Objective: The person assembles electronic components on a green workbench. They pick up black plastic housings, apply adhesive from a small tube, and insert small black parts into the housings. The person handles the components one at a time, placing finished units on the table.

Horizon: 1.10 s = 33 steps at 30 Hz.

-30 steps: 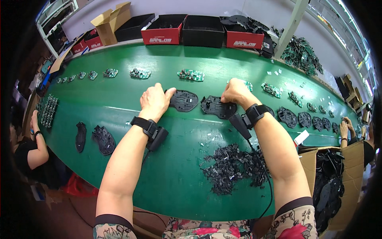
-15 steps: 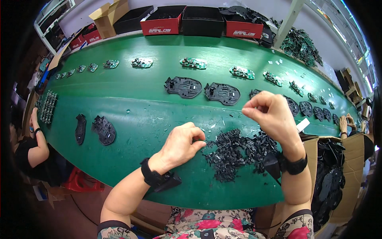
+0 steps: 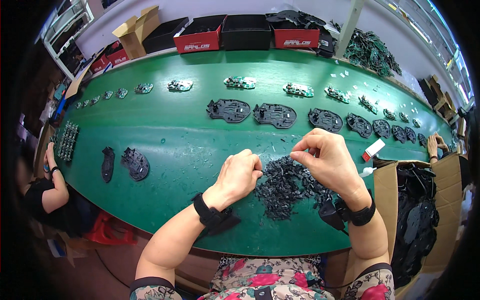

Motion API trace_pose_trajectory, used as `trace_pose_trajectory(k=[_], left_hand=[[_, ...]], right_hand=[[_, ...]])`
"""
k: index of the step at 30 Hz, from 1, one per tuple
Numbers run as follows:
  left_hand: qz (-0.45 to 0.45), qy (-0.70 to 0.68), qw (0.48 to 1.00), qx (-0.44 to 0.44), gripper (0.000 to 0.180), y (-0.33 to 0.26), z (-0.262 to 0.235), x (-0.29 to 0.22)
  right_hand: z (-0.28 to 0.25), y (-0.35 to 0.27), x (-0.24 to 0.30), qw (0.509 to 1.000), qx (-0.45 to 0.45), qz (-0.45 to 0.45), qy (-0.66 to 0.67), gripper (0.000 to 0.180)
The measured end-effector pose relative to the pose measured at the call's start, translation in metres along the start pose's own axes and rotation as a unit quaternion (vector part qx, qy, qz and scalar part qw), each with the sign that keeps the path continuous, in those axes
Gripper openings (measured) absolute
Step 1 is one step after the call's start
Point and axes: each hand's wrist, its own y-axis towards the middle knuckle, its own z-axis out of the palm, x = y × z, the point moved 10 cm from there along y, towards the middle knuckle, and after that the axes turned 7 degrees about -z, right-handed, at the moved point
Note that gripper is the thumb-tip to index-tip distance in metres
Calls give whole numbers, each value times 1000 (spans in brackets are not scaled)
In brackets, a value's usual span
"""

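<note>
A loose heap of small black plastic pieces [image 3: 280, 197] lies on the green tabletop in front of me. At its left edge is my left hand [image 3: 236, 176], thumb and forefinger pinched together; a small dark bit may show at the fingertips, too small to name. My right hand [image 3: 327, 161] hovers over the far right part of the heap, also pinching, and whatever is between its fingertips cannot be made out. Beyond the hands, black mouse-shaped base shells [image 3: 274, 116] form a row. Behind them runs a row of green circuit boards [image 3: 298, 89].
Two black shell parts [image 3: 135, 164] lie to the left, with a block of stacked boards [image 3: 68, 141] farther out. A small white box [image 3: 373, 149] stands right, near a carton of black parts [image 3: 442, 200]. Red and black boxes line the back. Other people's arms show at both sides.
My right hand has come down and closer to my left hand. The left hand has shifted slightly right, its fingertips now closer together. The view has tilted a little.
</note>
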Motion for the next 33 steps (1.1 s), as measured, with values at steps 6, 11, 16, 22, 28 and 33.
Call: trace_pose_trajectory(k=[6, 11, 16, 22, 28, 33], left_hand=[[-34, -22, 999, 29, 9, 2, -2, 11], [-30, -26, 999, 14, 11, 3, -9, 10], [22, -37, 999, 17, 12, 7, -1, -5], [19, -1, 999, 26, 10, 10, 4, -4], [-123, -227, 966, 10, 9, 9, -20, 20], [-149, -442, 884, 33, 11, 9, -21, 24]], right_hand=[[4, -3, -5, 1000, 6, 4, -5, 12], [5, -3, -8, 1000, 3, 0, -8, 12], [8, -1, -9, 1000, 6, 1, -11, 12], [11, 3, -8, 1000, 8, -4, -21, 12], [31, 11, -14, 999, 37, 8, 29, 16], [64, 22, -16, 978, 91, 71, 174, 23]])
